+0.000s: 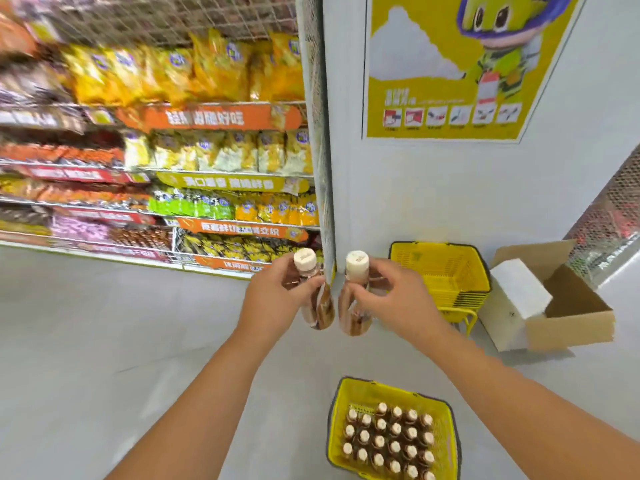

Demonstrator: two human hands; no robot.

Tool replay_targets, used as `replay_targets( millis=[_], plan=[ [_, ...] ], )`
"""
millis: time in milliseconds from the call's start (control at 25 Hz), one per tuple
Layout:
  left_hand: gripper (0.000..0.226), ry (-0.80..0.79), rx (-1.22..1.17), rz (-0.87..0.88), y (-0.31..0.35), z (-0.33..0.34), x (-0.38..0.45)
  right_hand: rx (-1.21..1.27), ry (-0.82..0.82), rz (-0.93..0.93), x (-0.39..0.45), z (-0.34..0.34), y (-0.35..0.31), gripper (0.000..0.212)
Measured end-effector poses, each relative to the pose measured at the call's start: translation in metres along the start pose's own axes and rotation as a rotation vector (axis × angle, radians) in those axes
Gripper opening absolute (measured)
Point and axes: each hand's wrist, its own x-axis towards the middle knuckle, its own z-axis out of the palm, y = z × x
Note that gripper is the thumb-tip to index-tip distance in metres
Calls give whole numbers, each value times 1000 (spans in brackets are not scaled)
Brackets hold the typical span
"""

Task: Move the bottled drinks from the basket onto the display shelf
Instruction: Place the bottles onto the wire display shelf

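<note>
While both arms are stretched forward over the floor, each hand holds one bottled drink upright, just apart from the other. Left bottle: clear plastic, brown liquid, brown label, off-white ribbed screw cap. Right bottle: same build, same cap. Cap-top embossing is too blurred to read.

Left hand wraps the left bottle's shoulder, fingers curled round it just below the cap. Right hand grips the right bottle the same way, thumb and fingers closed round the neck area. Both grips are tight on the bottles, no slack visible.

Basket: yellow perforated plastic, dark rim handle, sits on the floor at bottom centre. It holds upright rows of the same bottles, caps up, packed toward its right side; its left strip is bare mesh.

Display shelf sits upper left: wire-edged tiers of crinkly snack bags in yellow, green, orange and dark packs. Orange and yellow price-strip banners carry Chinese text, blurred, not legible.

A white pillar stands right of the shelf end. A yellow poster with a green cartoon mascot hangs on the wall; its small text is unreadable.

A stack of empty yellow baskets stands on the floor by the wall. Just beside it lies an open cardboard box with a white flap.
</note>
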Motion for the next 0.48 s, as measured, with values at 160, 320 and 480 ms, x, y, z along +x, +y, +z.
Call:
replay_targets(
  millis=[160,320,480],
  plan=[
    [29,142,20,-19,54,-59,-43,101,-125,-127,12,-6,-82,28],
    [31,338,48,-41,101,-120,-97,154,-272,-245,11,7,-150,21],
    [32,512,88,-92,137,-184,-164,232,-430,-350,-11,34,-215,18]
  ],
)
